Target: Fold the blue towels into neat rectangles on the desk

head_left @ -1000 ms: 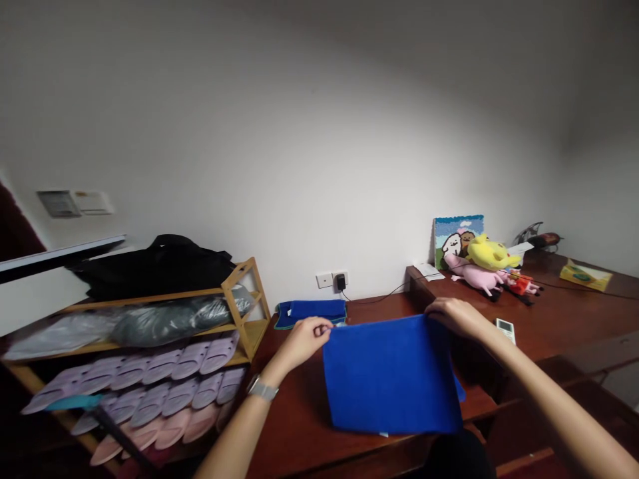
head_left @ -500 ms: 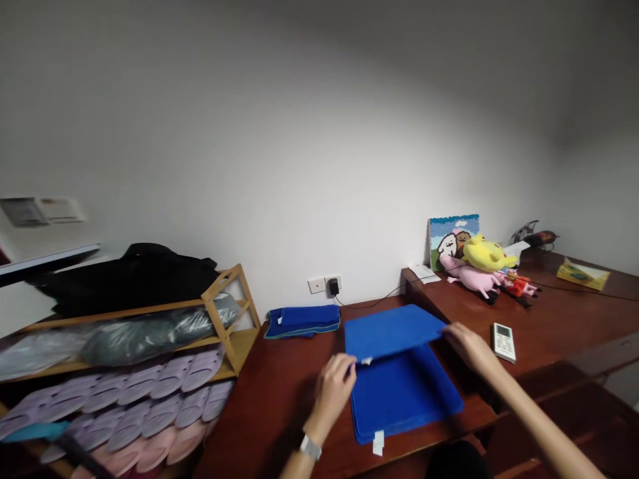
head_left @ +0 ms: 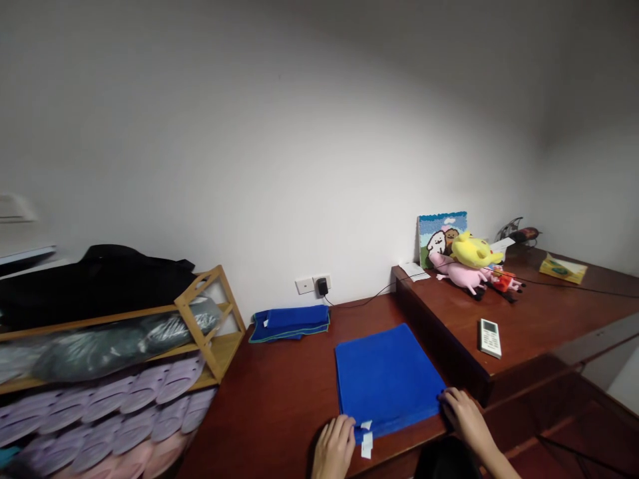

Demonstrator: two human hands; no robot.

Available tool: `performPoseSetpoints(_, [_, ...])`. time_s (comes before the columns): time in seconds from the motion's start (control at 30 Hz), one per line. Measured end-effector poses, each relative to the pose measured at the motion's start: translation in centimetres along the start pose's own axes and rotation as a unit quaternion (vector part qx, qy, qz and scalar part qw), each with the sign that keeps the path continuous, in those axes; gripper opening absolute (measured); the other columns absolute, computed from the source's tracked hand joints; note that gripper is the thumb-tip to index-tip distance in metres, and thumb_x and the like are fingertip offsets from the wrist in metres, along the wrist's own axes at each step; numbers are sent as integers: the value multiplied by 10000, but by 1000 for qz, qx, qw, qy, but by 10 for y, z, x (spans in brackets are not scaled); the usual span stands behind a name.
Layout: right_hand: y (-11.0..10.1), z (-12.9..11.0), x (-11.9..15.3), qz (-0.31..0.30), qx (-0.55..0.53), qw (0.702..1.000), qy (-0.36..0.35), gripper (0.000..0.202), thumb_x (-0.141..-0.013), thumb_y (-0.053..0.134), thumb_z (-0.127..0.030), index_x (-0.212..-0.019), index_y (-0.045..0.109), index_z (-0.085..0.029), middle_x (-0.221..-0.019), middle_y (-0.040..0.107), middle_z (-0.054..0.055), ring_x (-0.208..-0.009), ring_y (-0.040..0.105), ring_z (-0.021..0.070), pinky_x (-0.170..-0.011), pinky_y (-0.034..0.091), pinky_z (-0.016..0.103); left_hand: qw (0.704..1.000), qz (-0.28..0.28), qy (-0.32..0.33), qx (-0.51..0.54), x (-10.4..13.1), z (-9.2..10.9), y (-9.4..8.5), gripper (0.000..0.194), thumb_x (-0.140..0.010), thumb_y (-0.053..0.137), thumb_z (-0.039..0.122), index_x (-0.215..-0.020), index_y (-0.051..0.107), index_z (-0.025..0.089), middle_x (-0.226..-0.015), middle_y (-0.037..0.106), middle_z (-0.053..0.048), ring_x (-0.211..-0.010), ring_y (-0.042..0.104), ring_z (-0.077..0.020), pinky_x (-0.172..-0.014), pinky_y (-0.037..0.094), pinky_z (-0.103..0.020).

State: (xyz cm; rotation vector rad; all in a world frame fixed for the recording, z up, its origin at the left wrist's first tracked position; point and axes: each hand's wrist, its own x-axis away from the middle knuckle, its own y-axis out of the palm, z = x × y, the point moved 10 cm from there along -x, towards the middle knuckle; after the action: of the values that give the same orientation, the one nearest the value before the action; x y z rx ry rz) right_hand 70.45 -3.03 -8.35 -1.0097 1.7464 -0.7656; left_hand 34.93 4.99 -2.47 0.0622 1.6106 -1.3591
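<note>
A blue towel (head_left: 387, 372) lies flat and squared on the reddish-brown desk, with layers of blue cloth beneath it and white tags (head_left: 367, 444) sticking out at its near left edge. My left hand (head_left: 335, 442) is closed at the near left corner, fingers curled on the cloth beside the tags. At the near right corner, my right hand (head_left: 463, 418) pinches the edge of the towel. Further back, against the wall, rests another folded blue cloth (head_left: 290, 322) with a greenish border.
On the raised right section of desk (head_left: 524, 319) are a white remote control (head_left: 490, 338), plush toys (head_left: 474, 256), a picture (head_left: 439, 233) and a tissue pack (head_left: 563, 268). A plugged-in black adapter (head_left: 322, 287) trails a cable. To the left stands a wooden rack (head_left: 200, 326) with slippers (head_left: 144, 391).
Both hands have come down toward the near edge, pulling the lifted layer of towel flat over the blue cloth below. My view has shifted slightly to the right.
</note>
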Motion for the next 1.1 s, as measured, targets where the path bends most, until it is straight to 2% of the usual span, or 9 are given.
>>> performPoseSetpoints(0.17, [-10, -1, -9, -9, 22, 1000, -8, 378, -1032, 371, -331, -1118, 736, -281, -1094, 712, 89, -968, 660, 253, -843, 505, 378, 999, 17, 29, -10, -25, 1, -9, 328, -963, 452, 88, -1094, 699, 259, -1052, 782, -46, -901, 763, -203, -812, 597, -331])
performPoseSetpoints(0.33, [2, 3, 1, -50, 42, 998, -7, 393, -999, 378, -264, -1109, 755, -272, -1116, 725, 109, -1007, 667, 284, -858, 505, 410, 999, -22, 40, -7, 5, 6, 7, 337, -904, 457, 49, -976, 689, 283, -903, 772, -25, -780, 747, -202, -723, 601, -340])
performPoseSetpoints(0.43, [-17, -8, -13, -19, 60, 998, -30, 405, -991, 370, -215, -1163, 732, -274, -1116, 726, 104, -978, 667, 260, -822, 502, 381, 999, -14, 27, 14, 2, 2, -4, 328, -931, 446, 80, -990, 690, 291, -891, 771, -30, -783, 746, -198, -708, 598, -332])
performPoseSetpoints(0.57, [-88, -50, -67, 68, 127, 985, -98, 371, -996, 389, -203, -1200, 696, -240, -1131, 718, 104, -962, 661, 247, -807, 495, 366, 999, 22, 8, 36, -68, -13, -55, 285, -996, 450, 171, -1034, 715, 269, -941, 782, -41, -852, 739, -207, -783, 592, -354])
performPoseSetpoints(0.7, [-178, -95, -119, 134, 158, 967, -146, 418, -1004, 377, -188, -1336, 629, -218, -1233, 693, 125, -1052, 650, 256, -869, 484, 382, 991, 103, -8, 83, -156, -28, -139, 212, -1013, 525, 247, -1033, 736, 254, -976, 782, -47, -923, 716, -212, -888, 565, -388])
performPoseSetpoints(0.77, [-215, -109, -134, 153, 160, 963, -153, 423, -1016, 389, -213, -1382, 603, -218, -1267, 680, 134, -1077, 641, 266, -893, 482, 391, 985, 135, -9, 107, -185, -30, -175, 189, -1006, 559, 270, -1030, 746, 252, -977, 781, -46, -944, 702, -216, -900, 551, -391])
performPoseSetpoints(0.83, [-239, -118, -145, 160, 156, 962, -157, 409, -1028, 401, -236, -1383, 603, -221, -1282, 675, 133, -1092, 637, 267, -911, 483, 388, 983, 143, -14, 116, -205, -33, -196, 188, -1003, 573, 294, -1019, 755, 251, -974, 782, -48, -947, 690, -222, -892, 538, -392])
performPoseSetpoints(0.93, [-244, -120, -164, 130, 144, 970, -146, 365, -1039, 400, -248, -1300, 655, -242, -1219, 698, 104, -1053, 655, 243, -885, 499, 352, 987, 109, -32, 114, -224, -41, -193, 177, -977, 597, 281, -988, 771, 250, -962, 790, -46, -935, 682, -228, -873, 519, -390])
performPoseSetpoints(1.1, [-210, -107, -205, 27, 131, 988, -75, 336, -1035, 409, -247, -1206, 698, -261, -1135, 708, 61, -939, 688, 184, -713, 486, 260, 992, -3, -98, 83, -252, -67, -141, 157, -885, 659, 207, -938, 799, 257, -924, 811, -21, -844, 693, -220, -827, 504, -369])
